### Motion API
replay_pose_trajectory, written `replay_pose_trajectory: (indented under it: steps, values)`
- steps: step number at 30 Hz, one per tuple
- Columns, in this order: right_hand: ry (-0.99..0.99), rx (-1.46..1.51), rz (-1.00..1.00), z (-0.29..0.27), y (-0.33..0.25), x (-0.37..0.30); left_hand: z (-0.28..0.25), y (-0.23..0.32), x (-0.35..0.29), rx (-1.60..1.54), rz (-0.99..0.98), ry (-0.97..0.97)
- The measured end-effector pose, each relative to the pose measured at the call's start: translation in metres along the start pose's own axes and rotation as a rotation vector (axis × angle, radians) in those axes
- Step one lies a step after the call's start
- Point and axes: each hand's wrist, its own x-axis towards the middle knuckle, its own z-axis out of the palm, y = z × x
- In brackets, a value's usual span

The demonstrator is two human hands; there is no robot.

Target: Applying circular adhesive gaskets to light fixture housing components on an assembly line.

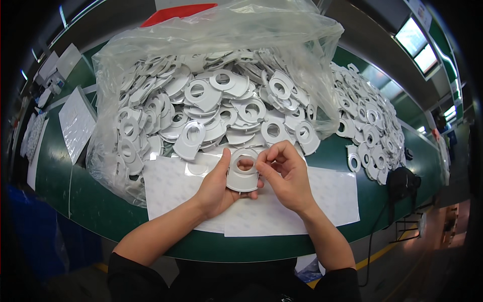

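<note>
Over white sheets (327, 201) | left hand (216, 189), right hand (284, 176) pinch one ring plate (243, 176)

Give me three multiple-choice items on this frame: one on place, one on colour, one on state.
1. Where does the clear plastic bag of ring parts sit?
A. Behind the hands, on the bench
B. On the floor
C. On the person's lap

2. What colour is the bench top?
A. Red
B. Green
C. Yellow

3. How is the white ring part held?
A. Lying loose on the white sheet
B. In the right hand alone
C. In the left hand, with the right hand pinching at its rim

Answers:
1 A, the open bag stands beyond both hands on the bench.
2 B, green shows around the sheets and the loose pile on the right.
3 C, the left thumb and fingers cradle the part while the right fingertips meet at its upper edge.
</note>
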Motion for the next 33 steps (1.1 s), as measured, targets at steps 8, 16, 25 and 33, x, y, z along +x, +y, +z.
replay_pose_trajectory:
  steps: [8, 16, 25, 33]
  values:
    - [-0.004, 0.005, 0.000, 0.0006, 0.0004, -0.0003, 0.0000, -0.0003, 0.0000, -0.003, -0.003, -0.005]
    - [0.014, -0.033, -0.002, 0.0013, -0.0008, -0.0010, 0.0017, -0.0001, -0.0002, -0.007, -0.002, -0.007]
    - [0.029, -0.098, -0.036, 0.0020, -0.0001, -0.0011, 0.0026, -0.0009, -0.0005, 0.055, 0.035, -0.027]
    - [0.037, -0.156, -0.043, 0.0048, -0.0043, -0.0019, 0.0053, -0.0014, -0.0048, 0.158, 0.057, 0.089]
